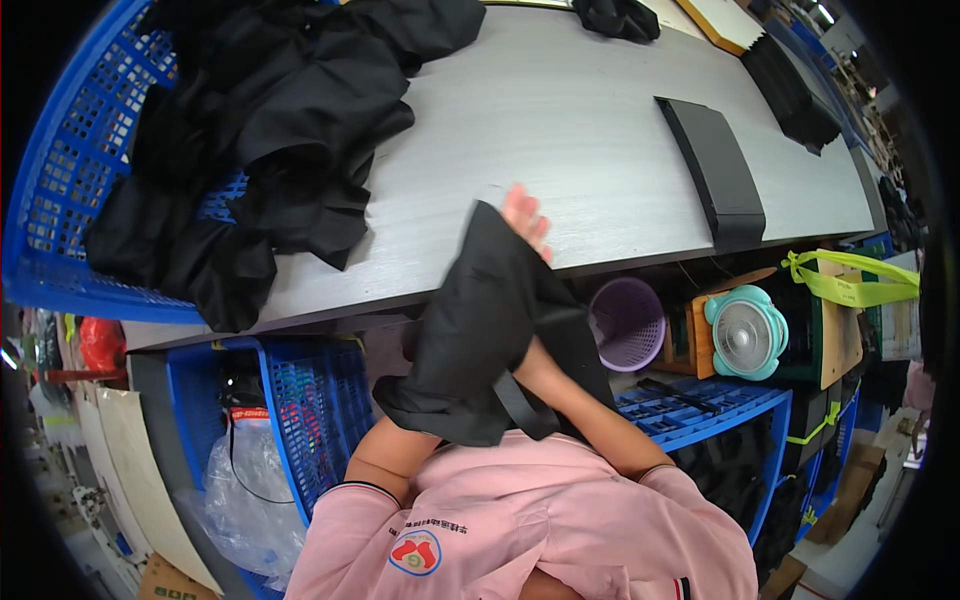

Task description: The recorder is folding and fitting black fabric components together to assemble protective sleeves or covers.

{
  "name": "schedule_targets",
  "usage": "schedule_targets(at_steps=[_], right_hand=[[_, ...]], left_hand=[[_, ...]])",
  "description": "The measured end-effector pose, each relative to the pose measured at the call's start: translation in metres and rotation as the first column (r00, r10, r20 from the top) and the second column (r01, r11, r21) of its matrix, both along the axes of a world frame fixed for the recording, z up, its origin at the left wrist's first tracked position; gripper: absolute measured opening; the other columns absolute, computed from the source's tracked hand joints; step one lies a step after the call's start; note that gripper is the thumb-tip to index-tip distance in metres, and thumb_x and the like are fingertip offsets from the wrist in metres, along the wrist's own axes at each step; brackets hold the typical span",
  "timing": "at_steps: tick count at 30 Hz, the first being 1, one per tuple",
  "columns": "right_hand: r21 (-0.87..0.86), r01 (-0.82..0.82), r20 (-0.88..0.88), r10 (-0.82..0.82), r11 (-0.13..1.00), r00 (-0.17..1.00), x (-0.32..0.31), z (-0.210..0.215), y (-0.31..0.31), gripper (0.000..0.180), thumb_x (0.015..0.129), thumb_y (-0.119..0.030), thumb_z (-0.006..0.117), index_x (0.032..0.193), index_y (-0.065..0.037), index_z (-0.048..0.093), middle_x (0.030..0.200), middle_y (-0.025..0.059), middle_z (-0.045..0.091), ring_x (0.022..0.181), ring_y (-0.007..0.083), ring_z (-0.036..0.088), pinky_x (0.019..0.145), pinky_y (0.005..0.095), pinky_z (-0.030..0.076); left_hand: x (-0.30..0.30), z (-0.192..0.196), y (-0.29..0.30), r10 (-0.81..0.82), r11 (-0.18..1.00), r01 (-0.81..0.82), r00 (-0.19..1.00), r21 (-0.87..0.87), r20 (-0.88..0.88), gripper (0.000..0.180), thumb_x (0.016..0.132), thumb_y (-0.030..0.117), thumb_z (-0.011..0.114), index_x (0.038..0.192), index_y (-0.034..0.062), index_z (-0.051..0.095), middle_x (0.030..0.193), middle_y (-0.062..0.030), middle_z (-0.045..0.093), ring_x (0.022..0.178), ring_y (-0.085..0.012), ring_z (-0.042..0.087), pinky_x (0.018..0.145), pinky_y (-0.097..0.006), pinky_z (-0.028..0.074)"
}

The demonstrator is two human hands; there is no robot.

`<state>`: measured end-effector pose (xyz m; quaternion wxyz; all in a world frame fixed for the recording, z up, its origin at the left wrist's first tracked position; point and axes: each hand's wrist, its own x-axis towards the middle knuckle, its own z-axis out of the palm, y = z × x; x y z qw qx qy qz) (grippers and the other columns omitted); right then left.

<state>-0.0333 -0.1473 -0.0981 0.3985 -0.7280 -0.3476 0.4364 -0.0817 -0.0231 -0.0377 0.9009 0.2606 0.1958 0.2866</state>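
A piece of black cloth [465, 310], with a strap [522, 405] hanging at its lower edge, is raised over my lap in front of the table edge. My left forearm runs up beneath it. At the cloth's far edge, blurred fingertips poke out, seemingly those of my left hand [527, 222], and the cloth rests on them. From the right, my right forearm [575, 390] reaches into the cloth's folds. The fabric hides my right hand, so its fingers do not show.
A blue basket [75, 170] heaped with black cloth pieces [300, 120] stands at left on the grey table [540, 100]. A folded black piece [715, 165] lies at right. Below are a purple bin [628, 325], a teal fan [748, 332] and blue crates [700, 405].
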Motion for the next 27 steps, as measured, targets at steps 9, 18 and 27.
schedule_targets(at_steps=[9,18,27], right_hand=[[0.525,0.125,0.126,-0.223,0.842,0.967,0.031,0.047,0.016,0.019,0.084,-0.006,0.072,0.1,0.0,0.065,0.107,0.0116,0.062,0.097,0.0236,0.061,0.086,0.0324,0.047],[0.424,-0.144,-0.175,0.237,0.894,0.955,0.017,0.045,0.007,0.028,0.088,-0.01,0.068,0.114,-0.001,0.062,0.105,0.0066,0.066,0.102,0.016,0.061,0.093,0.0308,0.046],[0.3,-0.206,0.015,0.212,0.931,0.977,0.006,0.033,0.002,0.021,0.085,-0.011,0.072,0.097,0.003,0.064,0.095,0.0127,0.065,0.091,0.0272,0.063,0.084,0.0355,0.047]], left_hand=[[-0.047,0.006,-0.001,0.054,0.405,0.512,0.814,0.757,-0.579,0.068,0.103,0.032,0.048,0.158,0.0051,0.017,0.165,-0.0111,0.016,0.153,-0.0218,0.008,0.123,-0.038,0.009],[-0.044,0.019,-0.004,0.053,0.895,0.071,0.963,0.441,-0.263,0.078,0.099,0.037,0.054,0.157,0.0015,0.016,0.166,-0.0107,0.013,0.154,-0.0201,0.0,0.123,-0.036,0.001],[-0.041,0.015,-0.006,-0.001,0.93,0.077,0.978,0.358,-0.207,0.073,0.097,0.03,0.054,0.155,0.0002,0.022,0.165,-0.0097,0.018,0.154,-0.0211,0.003,0.124,-0.036,0.002]])
